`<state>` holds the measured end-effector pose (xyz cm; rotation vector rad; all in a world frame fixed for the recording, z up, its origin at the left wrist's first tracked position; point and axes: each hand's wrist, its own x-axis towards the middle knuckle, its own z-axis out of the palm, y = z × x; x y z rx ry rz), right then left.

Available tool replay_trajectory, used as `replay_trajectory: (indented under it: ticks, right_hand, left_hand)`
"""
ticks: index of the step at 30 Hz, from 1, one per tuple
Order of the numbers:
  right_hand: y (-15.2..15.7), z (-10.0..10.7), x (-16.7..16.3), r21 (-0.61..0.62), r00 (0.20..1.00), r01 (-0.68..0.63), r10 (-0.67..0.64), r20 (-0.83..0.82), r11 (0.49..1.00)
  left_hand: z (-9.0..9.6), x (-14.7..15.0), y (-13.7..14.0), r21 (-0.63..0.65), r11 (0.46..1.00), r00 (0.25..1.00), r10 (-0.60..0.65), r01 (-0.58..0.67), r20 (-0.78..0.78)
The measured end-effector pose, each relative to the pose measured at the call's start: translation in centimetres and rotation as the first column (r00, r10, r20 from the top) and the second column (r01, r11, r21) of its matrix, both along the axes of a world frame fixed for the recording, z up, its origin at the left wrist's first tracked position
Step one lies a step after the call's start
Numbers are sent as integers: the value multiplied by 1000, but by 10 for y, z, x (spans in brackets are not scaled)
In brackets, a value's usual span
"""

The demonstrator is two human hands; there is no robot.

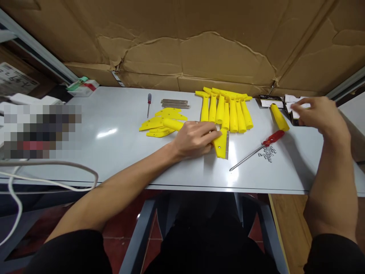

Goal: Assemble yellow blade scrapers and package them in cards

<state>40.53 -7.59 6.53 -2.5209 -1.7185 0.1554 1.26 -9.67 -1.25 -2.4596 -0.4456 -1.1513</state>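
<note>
My left hand (pixel 194 139) is wrapped round a yellow scraper (pixel 220 146), just above the table. The scraper's handle sticks out to the left of my fist, and a metal blade (pixel 227 145) lines the right edge of its head. Over at the right, my right hand (pixel 319 112) is raised beside a small black and white box (pixel 291 99), thumb and fingers pinched together. Whatever the pinch may hold is too small to tell. A red-handled screwdriver (pixel 273 138) lies between my hands, with a pile of small screws (pixel 267 153) by it.
Several yellow scraper handles (pixel 225 108) lie in a row at the back. Yellow flat pieces (pixel 164 121), stacked metal blades (pixel 174 103) and a small screwdriver (pixel 149 104) lie to the left. Another yellow handle (pixel 279 117) leans near the box. White cables (pixel 51 179) cross the table's left edge.
</note>
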Motion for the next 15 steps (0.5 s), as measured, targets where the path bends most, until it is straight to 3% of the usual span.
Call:
replay_trajectory:
  ticks: [1, 4, 8, 11, 15]
  right_hand:
    - [-5, 4, -14, -94, 998, 10, -16, -59, 995]
    - [-16, 5, -42, -180, 999, -13, 5, -41, 984]
    - [-15, -5, -39, -281, 1000, -28, 29, -1, 959]
    - [-13, -7, -33, -380, 997, -67, 47, -62, 923]
    - [-14, -3, -46, -328, 978, -139, 79, -191, 934]
  left_hand:
    - [1, -1, 2, 30, 1000, 1000, -6, 5, 17]
    - [1, -1, 6, 94, 995, 998, -37, 32, 50]
    - [1, 1, 7, 96, 994, 997, -56, 51, 47]
    - [0, 2, 5, 78, 995, 997, -60, 57, 45]
    - [-1, 3, 4, 35, 998, 998, -51, 49, 37]
